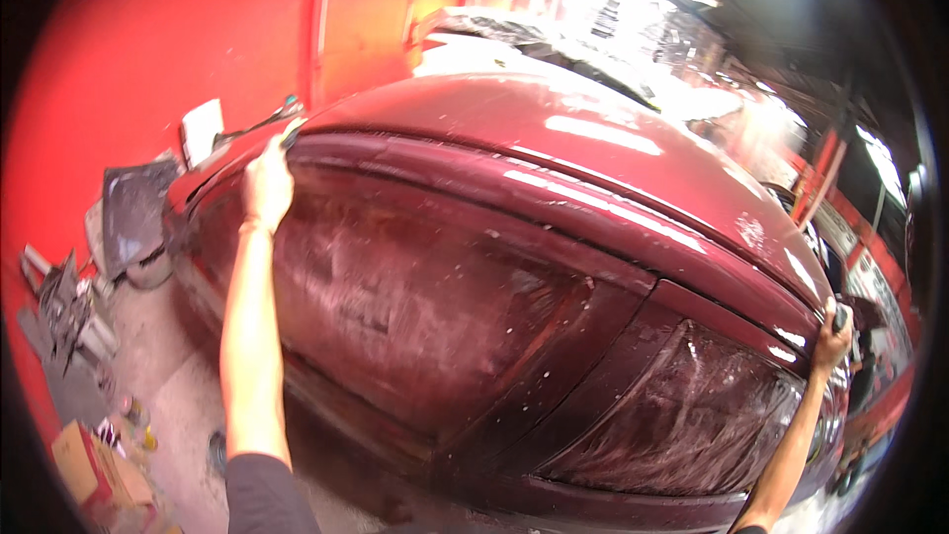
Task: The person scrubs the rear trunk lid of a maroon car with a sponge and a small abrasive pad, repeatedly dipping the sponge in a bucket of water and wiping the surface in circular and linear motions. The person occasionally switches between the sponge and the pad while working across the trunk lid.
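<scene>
A dark red car body (554,168) fills the view, seen from its rear, wet and glossy with water drops. A clear wet film (415,287) lies stretched over the rear panel and the tail light (692,415). My left hand (267,183) grips the film's upper left corner at the edge of the panel. My right hand (832,336) is closed on the film's far right edge, beside the tail light, with a small dark object between its fingers.
A red wall (198,40) stands close behind on the left. Scrap pieces, a grey sheet (133,213) and a cardboard box (89,460) lie on the concrete floor at left. Plastic sheeting covers the car's windscreen area (573,10). Another red vehicle (870,277) stands at right.
</scene>
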`<move>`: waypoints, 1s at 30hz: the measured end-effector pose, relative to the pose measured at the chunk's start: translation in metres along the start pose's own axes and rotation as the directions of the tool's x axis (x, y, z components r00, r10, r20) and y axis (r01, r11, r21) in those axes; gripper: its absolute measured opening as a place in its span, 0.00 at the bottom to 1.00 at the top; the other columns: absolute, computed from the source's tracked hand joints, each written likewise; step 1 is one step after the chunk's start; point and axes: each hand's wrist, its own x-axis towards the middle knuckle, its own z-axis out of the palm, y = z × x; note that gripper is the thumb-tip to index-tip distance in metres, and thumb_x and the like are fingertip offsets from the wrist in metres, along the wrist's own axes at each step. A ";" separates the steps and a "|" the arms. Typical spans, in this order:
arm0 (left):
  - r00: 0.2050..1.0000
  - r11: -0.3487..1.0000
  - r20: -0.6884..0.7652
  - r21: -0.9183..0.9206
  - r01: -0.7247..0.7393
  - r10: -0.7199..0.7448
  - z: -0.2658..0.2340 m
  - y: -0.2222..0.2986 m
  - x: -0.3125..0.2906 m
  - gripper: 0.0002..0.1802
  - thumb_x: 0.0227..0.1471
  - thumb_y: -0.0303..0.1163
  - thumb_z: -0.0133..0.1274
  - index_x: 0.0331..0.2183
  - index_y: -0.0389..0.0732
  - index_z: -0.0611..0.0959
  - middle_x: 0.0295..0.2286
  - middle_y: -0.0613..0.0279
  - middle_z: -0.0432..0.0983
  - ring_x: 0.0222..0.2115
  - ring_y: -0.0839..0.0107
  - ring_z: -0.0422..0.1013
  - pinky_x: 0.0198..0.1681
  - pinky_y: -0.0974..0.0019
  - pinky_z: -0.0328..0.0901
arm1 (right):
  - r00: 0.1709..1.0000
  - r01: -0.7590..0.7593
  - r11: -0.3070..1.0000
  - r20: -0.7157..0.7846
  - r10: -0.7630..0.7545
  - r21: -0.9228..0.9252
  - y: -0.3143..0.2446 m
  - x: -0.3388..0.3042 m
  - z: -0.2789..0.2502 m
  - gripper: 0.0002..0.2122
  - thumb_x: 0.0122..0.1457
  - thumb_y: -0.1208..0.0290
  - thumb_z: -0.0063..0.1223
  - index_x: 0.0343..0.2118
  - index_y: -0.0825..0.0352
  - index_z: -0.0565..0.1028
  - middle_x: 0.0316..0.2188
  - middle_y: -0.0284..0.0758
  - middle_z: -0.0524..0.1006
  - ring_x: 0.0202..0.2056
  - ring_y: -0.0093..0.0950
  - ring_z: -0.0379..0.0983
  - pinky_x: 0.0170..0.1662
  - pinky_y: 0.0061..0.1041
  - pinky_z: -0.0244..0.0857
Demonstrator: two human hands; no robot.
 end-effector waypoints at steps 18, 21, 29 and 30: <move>0.903 0.959 -0.366 -0.084 -0.270 0.223 0.014 0.088 -0.058 0.23 0.64 0.22 0.43 0.53 0.46 0.87 0.46 0.52 0.86 0.47 0.52 0.81 0.56 0.52 0.74 | 0.996 -0.064 0.993 0.061 0.058 0.095 0.012 -0.003 0.016 0.15 0.76 0.60 0.52 0.51 0.67 0.79 0.41 0.34 0.81 0.44 0.25 0.75 0.54 0.26 0.67; 0.736 0.705 -0.426 -0.264 -0.658 0.526 0.032 0.221 -0.132 0.22 0.58 0.21 0.48 0.51 0.43 0.88 0.44 0.54 0.86 0.49 0.54 0.80 0.60 0.55 0.70 | 0.995 -0.047 0.996 0.089 0.041 0.070 0.007 -0.004 0.006 0.16 0.76 0.61 0.52 0.53 0.69 0.80 0.45 0.35 0.83 0.47 0.26 0.77 0.57 0.27 0.67; 0.643 0.540 -0.387 -0.349 -0.766 0.661 0.034 0.269 -0.159 0.22 0.61 0.20 0.47 0.50 0.47 0.89 0.47 0.56 0.86 0.53 0.59 0.79 0.64 0.55 0.69 | 0.999 0.041 0.998 0.010 -0.041 0.044 0.012 -0.006 -0.004 0.14 0.75 0.59 0.55 0.53 0.64 0.79 0.40 0.33 0.82 0.44 0.21 0.77 0.53 0.26 0.70; 0.665 0.633 -0.476 -0.256 -0.730 0.575 0.024 0.239 -0.134 0.19 0.63 0.23 0.48 0.47 0.47 0.90 0.47 0.59 0.86 0.50 0.60 0.81 0.60 0.57 0.71 | 0.998 0.060 0.998 -0.020 -0.060 0.023 0.002 -0.004 0.000 0.14 0.75 0.59 0.55 0.52 0.64 0.79 0.38 0.34 0.81 0.42 0.20 0.76 0.52 0.26 0.70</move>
